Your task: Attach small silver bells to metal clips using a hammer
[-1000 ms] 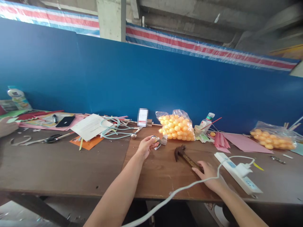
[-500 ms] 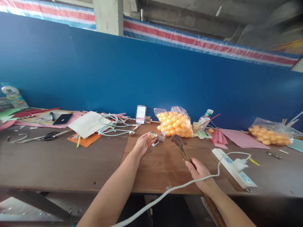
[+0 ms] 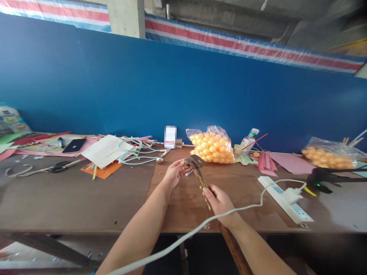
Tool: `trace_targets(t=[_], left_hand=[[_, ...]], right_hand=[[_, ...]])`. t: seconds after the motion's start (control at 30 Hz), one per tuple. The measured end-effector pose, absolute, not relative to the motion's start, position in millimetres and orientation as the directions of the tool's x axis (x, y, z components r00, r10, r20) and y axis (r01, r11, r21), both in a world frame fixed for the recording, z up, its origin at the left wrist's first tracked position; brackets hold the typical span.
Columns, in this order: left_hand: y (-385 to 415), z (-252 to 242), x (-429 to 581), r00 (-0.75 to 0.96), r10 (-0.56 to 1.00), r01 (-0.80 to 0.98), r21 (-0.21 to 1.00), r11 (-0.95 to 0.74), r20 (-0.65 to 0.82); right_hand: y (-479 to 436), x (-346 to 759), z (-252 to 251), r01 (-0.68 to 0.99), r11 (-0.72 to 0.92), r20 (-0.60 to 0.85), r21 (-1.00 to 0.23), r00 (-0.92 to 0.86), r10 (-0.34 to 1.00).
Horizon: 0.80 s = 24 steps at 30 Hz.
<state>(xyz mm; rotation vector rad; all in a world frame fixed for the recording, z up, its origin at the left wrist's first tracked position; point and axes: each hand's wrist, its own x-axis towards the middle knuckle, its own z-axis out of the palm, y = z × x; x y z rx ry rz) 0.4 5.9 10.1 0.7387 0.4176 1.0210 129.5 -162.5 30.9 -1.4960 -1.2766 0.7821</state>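
Hammer (image 3: 198, 172) raised — rusty head, wooden handle, beside round ball (image 3: 186, 165)

A brown wooden table (image 3: 71, 202) stands against a blue wall (image 3: 183, 95); grey concrete beams (image 3: 229, 15) overhead.

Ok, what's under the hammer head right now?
The hammer head, its handle in the right hand, hangs over the fingertips of the left hand. The small thing they pinch is mostly covered by it; the brown board lies beneath.
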Motion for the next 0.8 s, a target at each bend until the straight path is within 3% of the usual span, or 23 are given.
trace_targets(t=[0.17,0.47,0.53,0.67,0.8], left_hand=[[6.4,12.0,0.9,0.451,0.892,-0.617,0.717,0.323,-0.013],[5.4,13.2,1.1,0.438,0.899,-0.623,0.711,0.326,-0.029],[5.8,13.8,-0.2,0.43,0.902,-0.62,0.711,0.331,-0.044],[10.5,13.5,-2.7,0.382,0.92,-0.63,0.701,0.333,-0.093],[13.0,14.5,-4.3,0.334,0.935,-0.653,0.687,0.319,-0.116]], right_hand=[[-160.3,130.2,26.7,0.294,0.051,0.129,-0.955,0.255,0.958],[-159.3,130.2,25.5,0.446,0.049,0.174,-0.893,0.244,0.954],[-161.7,136.4,25.5,0.585,0.077,0.263,-0.807,0.241,0.934],[-168.1,169.0,20.9,0.852,0.064,0.398,-0.519,0.175,0.901],[-171.6,216.7,9.9,0.97,-0.116,0.303,-0.213,0.179,0.936]])
